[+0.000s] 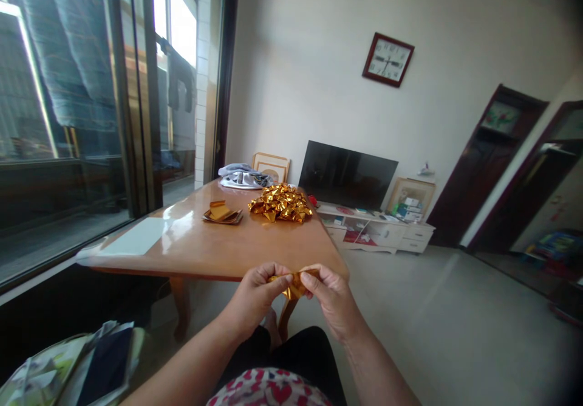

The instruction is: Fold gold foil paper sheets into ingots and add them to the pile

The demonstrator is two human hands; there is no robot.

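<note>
Between my two hands, just off the near edge of the table, is a piece of shiny gold foil paper (295, 289), partly folded. My left hand (262, 290) pinches its left side between thumb and fingers. On the right side, my right hand (328, 293) grips it the same way, thumb on top. Farther back on the wooden table (218, 254) rises a heap of folded gold foil pieces (281, 204). Left of the heap lies a small stack of flat gold and brown paper sheets (222, 213).
A pale sheet (134, 237) lies at the table's left. Folded clothes (243, 177) rest at its far end. Beyond stand a television (348, 175) and a white cabinet (382, 233). Glass doors (68, 90) line the left side. Bags (68, 366) sit low at left.
</note>
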